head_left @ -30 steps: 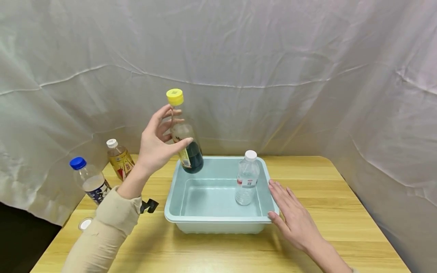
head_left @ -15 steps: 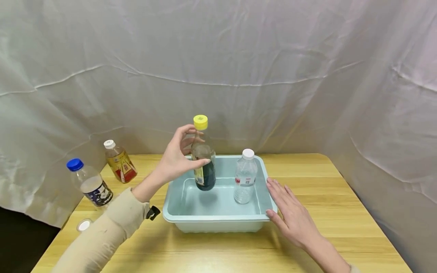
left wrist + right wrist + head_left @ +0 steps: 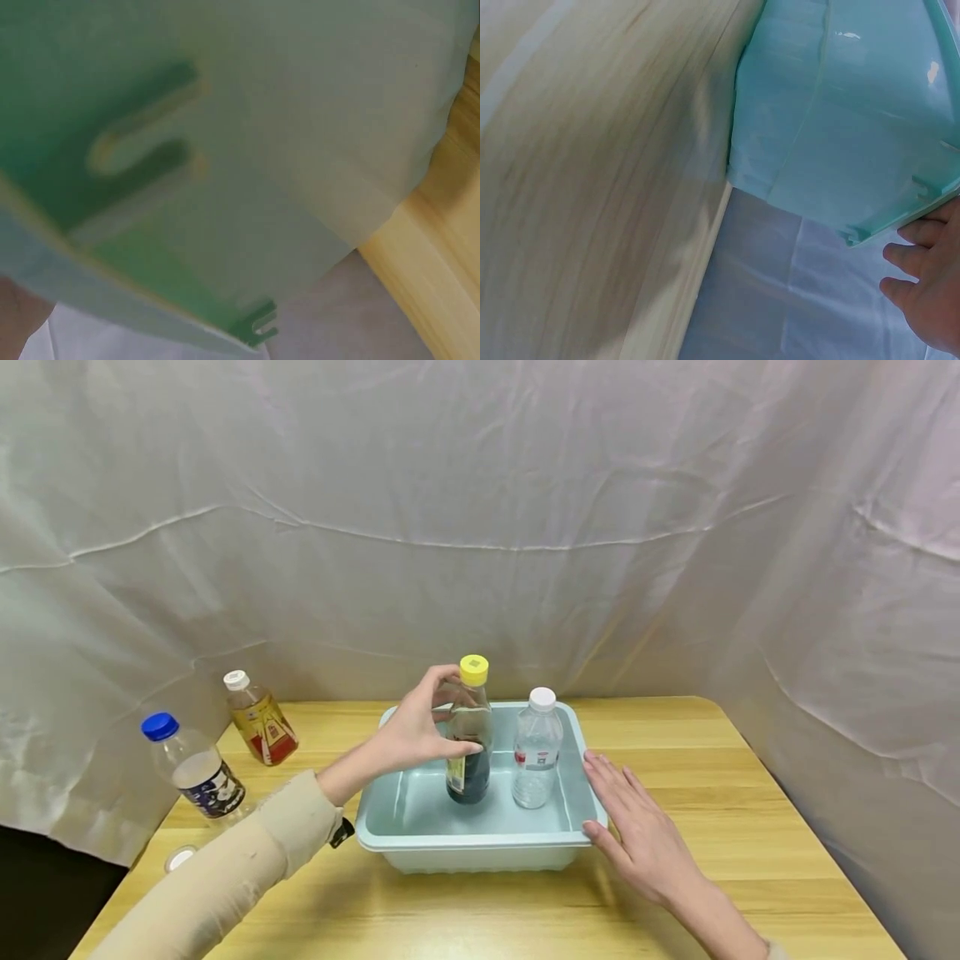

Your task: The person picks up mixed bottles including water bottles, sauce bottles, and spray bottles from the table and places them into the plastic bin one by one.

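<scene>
In the head view my left hand grips a glass bottle of dark sauce with a yellow cap, thumb on the near side and fingers round the back. The bottle stands upright inside the light blue plastic basin, left of a clear water bottle with a white cap. My right hand lies with straight fingers against the basin's right rim. From the right wrist, the fingertips show at the edge of the basin. The left wrist view is mostly filled by the basin's outer wall.
To the left stand a blue-capped bottle with a dark label and a white-capped bottle of amber liquid. A small round white object lies near the left table edge. A grey curtain hangs behind the wooden table.
My left hand has carried the sauce bottle right and down, from above the basin's back left corner into the basin beside the water bottle. The right hand has stayed at the rim.
</scene>
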Tool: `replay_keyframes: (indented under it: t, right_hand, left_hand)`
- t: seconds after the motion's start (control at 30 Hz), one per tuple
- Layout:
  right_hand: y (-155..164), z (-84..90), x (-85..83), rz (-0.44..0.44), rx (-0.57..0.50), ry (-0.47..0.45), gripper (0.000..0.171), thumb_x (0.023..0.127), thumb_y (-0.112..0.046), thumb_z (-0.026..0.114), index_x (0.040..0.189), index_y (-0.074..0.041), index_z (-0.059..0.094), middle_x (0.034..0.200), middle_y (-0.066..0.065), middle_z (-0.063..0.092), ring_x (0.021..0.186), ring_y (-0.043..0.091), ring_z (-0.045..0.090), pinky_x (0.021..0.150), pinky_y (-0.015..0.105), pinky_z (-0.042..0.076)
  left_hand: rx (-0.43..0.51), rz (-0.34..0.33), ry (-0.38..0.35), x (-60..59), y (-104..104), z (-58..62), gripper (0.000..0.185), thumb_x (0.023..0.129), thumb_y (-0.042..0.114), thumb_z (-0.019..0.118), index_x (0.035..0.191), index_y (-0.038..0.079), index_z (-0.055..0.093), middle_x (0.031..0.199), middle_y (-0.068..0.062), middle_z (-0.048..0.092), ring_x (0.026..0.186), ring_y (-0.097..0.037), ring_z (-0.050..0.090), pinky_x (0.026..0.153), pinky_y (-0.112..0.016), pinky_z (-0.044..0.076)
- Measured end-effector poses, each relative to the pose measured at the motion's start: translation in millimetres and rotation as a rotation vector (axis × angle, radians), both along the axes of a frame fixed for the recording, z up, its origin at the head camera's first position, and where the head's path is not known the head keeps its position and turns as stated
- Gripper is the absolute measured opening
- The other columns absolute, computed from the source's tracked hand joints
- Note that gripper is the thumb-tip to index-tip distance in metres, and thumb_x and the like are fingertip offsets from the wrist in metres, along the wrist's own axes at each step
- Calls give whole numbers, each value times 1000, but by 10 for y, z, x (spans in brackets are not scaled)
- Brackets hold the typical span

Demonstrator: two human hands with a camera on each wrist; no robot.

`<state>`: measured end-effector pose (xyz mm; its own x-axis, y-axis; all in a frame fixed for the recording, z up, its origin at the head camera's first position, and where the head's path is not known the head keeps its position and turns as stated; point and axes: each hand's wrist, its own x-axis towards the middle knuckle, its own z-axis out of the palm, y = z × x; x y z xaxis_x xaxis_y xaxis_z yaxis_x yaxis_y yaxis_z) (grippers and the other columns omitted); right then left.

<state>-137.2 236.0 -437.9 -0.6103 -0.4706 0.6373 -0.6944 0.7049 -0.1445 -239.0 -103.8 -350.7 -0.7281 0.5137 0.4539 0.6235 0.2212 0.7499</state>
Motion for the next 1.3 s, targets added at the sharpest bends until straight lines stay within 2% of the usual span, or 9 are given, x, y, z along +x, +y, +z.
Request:
replay_keyframes:
  t: [0.3,0.47,0.6,0.73,0.9,1.3]
  right_hand:
    - [-4,-10,6,-8,-4,-7,66,111,-46,40,157,1,41,162,18,42,148,34,41,130,35,15]
    - [-7,-12,2,-5,-3,-6,66,112,-46,39,157,2,41,162,18,41,148,34,41,130,33,13]
    - [-2,-10,0,-2,-5,0,66,112,-47,38,157,2,41,162,18,42,149,33,40,130,33,13]
    - [1,-14,-1,-1,-4,4,67,112,-47,37,157,2,41,162,18,42,149,33,40,130,33,13]
    - [4,-16,-1,-2,-3,4,68,112,-48,36,156,3,41,161,19,43,149,32,40,130,32,13]
    - [5,-12,5,-9,3,-3,66,112,-47,38,156,2,41,161,19,42,149,33,40,130,33,12]
  left_hand:
    - [-70,-17,-30,-74,101,-62,95,71,-2,94,144,4,34,125,-17,62,114,-25,67,99,-48,58]
    - [-117,5,-8,-107,107,-113,94,71,0,95,142,2,34,121,-13,63,112,-25,68,97,-44,59]
    - [-144,3,-20,-133,102,-159,93,72,0,94,142,1,33,128,-15,58,115,-26,67,99,-42,58]
    - [-149,7,-51,-140,93,-194,93,72,0,94,141,1,32,134,-16,53,120,-29,66,102,-42,56]
    - [-138,19,-67,-148,92,-213,93,72,-1,94,141,0,32,135,-17,53,122,-31,65,105,-42,54]
    - [-155,34,-39,-159,65,-186,99,68,5,98,143,-1,33,137,-18,55,127,-32,63,108,-44,52]
